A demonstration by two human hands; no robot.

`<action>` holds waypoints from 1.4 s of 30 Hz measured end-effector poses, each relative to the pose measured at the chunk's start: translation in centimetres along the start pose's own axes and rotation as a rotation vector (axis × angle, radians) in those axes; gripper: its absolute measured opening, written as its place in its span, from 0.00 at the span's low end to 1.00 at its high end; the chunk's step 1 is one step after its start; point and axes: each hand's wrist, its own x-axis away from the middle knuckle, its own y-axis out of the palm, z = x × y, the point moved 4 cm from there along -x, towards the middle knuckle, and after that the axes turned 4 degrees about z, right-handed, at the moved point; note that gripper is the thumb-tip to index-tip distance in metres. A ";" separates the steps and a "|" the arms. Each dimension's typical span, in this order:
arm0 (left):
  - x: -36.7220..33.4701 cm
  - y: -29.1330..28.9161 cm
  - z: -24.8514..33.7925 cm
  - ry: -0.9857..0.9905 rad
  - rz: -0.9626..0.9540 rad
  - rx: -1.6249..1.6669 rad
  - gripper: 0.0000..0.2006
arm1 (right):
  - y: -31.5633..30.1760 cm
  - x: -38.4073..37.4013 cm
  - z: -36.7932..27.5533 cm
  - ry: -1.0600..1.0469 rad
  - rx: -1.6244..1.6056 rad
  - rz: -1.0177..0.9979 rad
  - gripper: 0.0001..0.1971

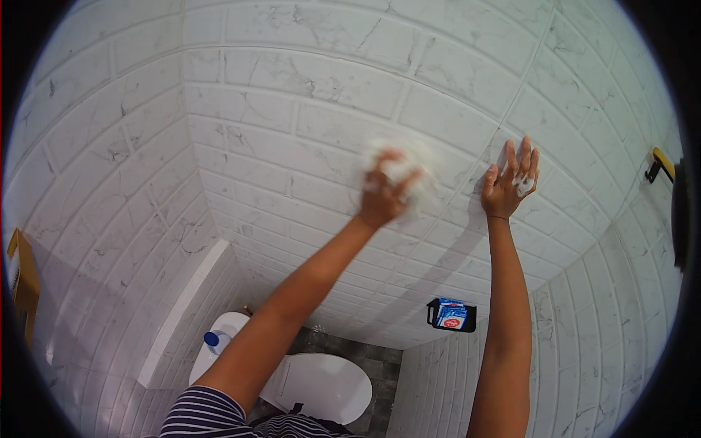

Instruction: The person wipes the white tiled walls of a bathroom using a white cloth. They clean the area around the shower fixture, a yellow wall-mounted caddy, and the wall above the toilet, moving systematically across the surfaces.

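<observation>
Hands: two, both bare, both raised to the wall.
Left hand (381, 198): one, blurred; grip pinching a white cloth (412, 164), fingers bent over it.
White cloth: one, at the tiled wall (328, 128), left of the other hand; outline smeared, so I cannot tell its folds or exact material.
Right hand (504, 196): one, grip spread, palm toward the tiles, fingers pointing up; it holds nothing.
White patch (523, 184): one, on the right hand's fingers; looks like foam.
Sleeves: one showing, a dark striped sleeve (203, 415) on the left arm.
Black holder (471, 317): one, low on the wall, between the two forearms as I see it, nearer the right.
Blue-and-white packaging (451, 314): in that holder; I cannot count the pieces.
Toilet lid (326, 385): one, white, lowered, above a dark grey floor (385, 365).
Bottle: one, blue cap (212, 339), on the white cistern (232, 320).
Yellow-and-black fitting (663, 164): one, far right edge.
</observation>
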 end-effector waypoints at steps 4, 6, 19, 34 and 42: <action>5.8 1.3 0.4 0.245 -0.251 0.104 0.20 | 0.7 -0.4 -0.5 -0.031 -0.018 0.012 0.24; 7.2 -0.2 -1.3 0.180 -0.230 0.124 0.17 | 0.7 -0.3 -0.4 -0.037 -0.005 0.010 0.23; 13.2 -20.1 -28.3 -0.510 0.768 -0.534 0.34 | 0.8 -0.9 -1.1 -0.049 -0.060 0.056 0.22; 19.5 -0.8 -2.6 -0.541 -0.021 -0.173 0.30 | 0.6 -0.1 -0.3 -0.048 0.010 0.029 0.24; 21.8 2.2 3.1 0.048 -0.486 -0.072 0.21 | 1.0 -0.1 -0.5 -0.082 -0.019 0.045 0.23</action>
